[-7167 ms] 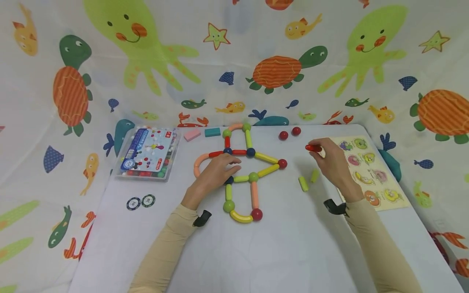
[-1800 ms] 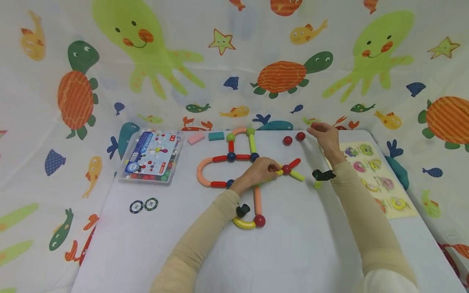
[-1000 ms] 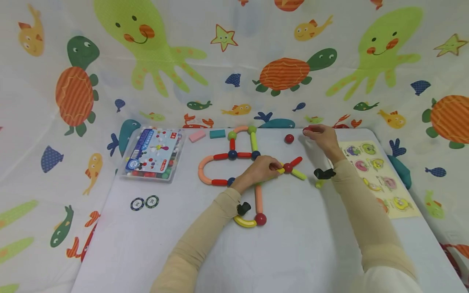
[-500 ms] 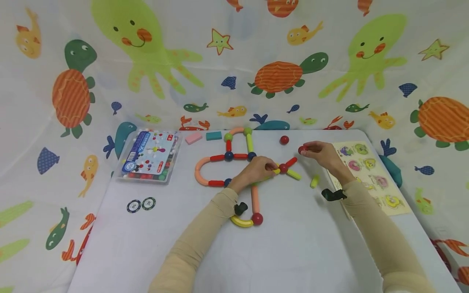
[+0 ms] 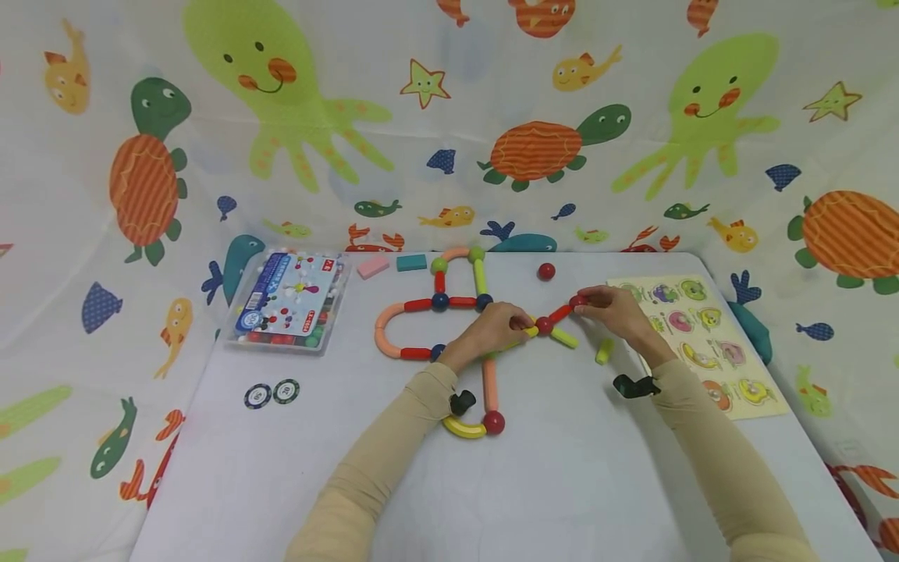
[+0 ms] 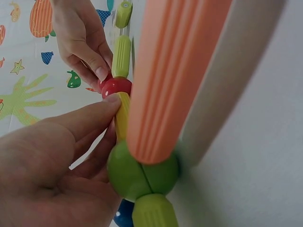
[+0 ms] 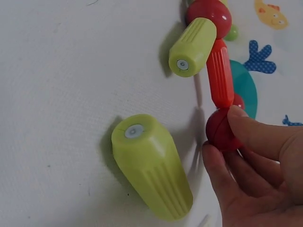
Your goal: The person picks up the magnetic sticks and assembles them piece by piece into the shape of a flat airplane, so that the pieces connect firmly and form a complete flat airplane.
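Note:
My left hand [image 5: 492, 328] pinches a yellow magnetic stick [image 6: 121, 116] just beside a red ball [image 5: 544, 325] at the right tip of the stick-and-ball figure. From that ball, a red stick [image 7: 220, 73] and a short green stick [image 7: 191, 49] branch rightward. Between thumb and fingers, my right hand [image 5: 621, 312] holds another red ball [image 7: 220, 130] against the red stick's far end. A loose green stick [image 7: 154, 168] lies on the table near the right hand. In the left wrist view, a salmon stick [image 6: 175, 75] meets a green ball [image 6: 142, 172] close to the camera.
One red ball [image 5: 546, 272] sits at the back. A fruit puzzle board [image 5: 765, 407] lies on the right. Toward the left are a lidded box [image 5: 288, 293] of pieces, two round chips [image 5: 286, 391], a pink block [image 5: 373, 267] and a teal block [image 5: 411, 262].
The red stick and one green stick, earlier separate, now join the tip ball. My right hand took a back red ball and brought it to the red stick; my left hand shifted right.

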A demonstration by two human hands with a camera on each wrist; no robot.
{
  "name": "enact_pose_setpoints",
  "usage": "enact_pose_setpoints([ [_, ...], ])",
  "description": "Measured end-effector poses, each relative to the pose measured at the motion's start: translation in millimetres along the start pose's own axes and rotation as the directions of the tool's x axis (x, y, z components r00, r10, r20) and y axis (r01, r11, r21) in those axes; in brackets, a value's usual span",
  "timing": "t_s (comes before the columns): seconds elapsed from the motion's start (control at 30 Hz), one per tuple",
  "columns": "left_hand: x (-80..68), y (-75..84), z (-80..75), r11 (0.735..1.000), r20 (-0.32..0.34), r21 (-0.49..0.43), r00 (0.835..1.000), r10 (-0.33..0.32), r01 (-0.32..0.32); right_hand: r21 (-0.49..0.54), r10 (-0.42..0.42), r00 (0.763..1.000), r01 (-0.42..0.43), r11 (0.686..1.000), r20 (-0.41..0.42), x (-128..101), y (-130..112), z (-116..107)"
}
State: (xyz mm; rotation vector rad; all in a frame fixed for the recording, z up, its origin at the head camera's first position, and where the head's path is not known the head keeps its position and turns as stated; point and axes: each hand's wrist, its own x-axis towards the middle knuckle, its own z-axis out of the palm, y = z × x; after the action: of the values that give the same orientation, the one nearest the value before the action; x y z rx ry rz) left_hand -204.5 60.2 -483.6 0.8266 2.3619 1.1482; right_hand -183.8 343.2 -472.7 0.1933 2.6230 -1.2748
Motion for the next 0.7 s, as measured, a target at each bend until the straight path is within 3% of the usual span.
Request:
enact_pose_setpoints([
  [0.43,0.4,1.1,-1.2,1.000,0.005,0.003,1.000,-0.005,0.005,-0.049,0.012,1.000,-0.012,0.999,0.009,5,-1,2],
  [0.7,-0.2,-0.5,-0.8,1.000,0.003,0.001,1.000,-0.002,0.002,-0.043,0.035,0.997,-0.033,0.999,0.065,6,-9,-7],
])
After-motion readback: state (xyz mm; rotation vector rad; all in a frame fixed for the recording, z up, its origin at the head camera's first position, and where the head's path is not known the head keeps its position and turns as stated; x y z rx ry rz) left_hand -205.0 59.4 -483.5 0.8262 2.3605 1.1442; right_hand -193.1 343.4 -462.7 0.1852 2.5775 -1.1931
